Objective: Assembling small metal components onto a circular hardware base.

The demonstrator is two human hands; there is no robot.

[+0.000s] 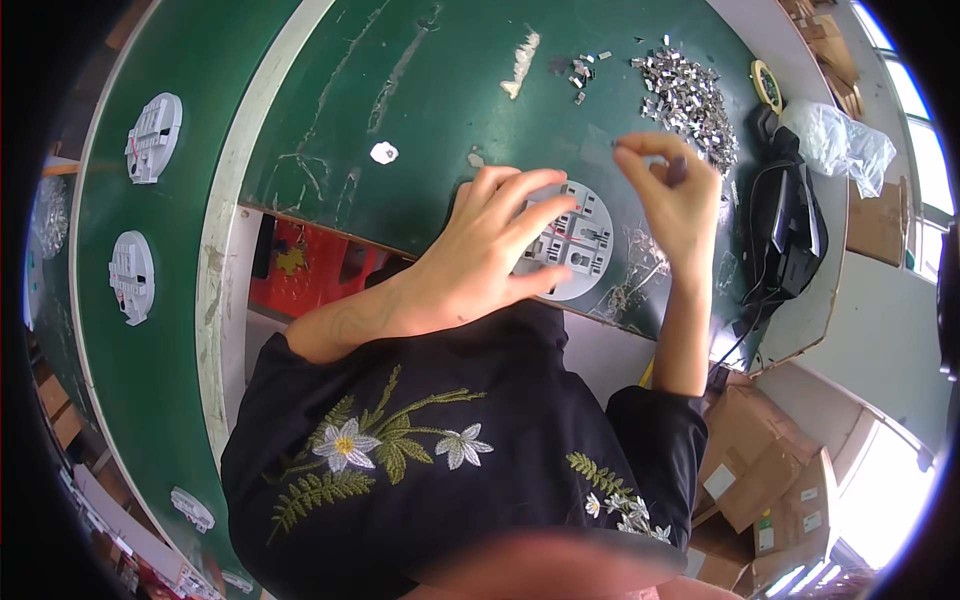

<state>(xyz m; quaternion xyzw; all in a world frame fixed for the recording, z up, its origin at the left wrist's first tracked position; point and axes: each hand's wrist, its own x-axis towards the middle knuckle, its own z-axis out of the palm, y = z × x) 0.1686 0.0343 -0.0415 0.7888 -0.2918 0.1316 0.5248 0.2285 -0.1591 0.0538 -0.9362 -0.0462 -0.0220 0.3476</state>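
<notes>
A round light-grey plastic housing (592, 218) lies near the front edge of the green workbench, its compartments facing up and a thin red wire inside. My left hand (480, 245) reaches over its left side, thumb and fingertips bent onto it and holding it. Part of the housing is hidden under that hand. Just right of the housing, my right hand (680, 190) is raised, thumb and index finger pinched together. Whatever is between those fingertips is too small to make out. Beyond the right hand lies a heap of small shiny metal clips (690, 100).
A few loose clips (582, 75) lie left of the heap. At the right stand a tape roll (766, 86), a clear plastic bag (835, 140) and a black bag-like object (785, 220). Similar housings (153, 138) sit on the green strip at left, behind a pale rail (215, 260).
</notes>
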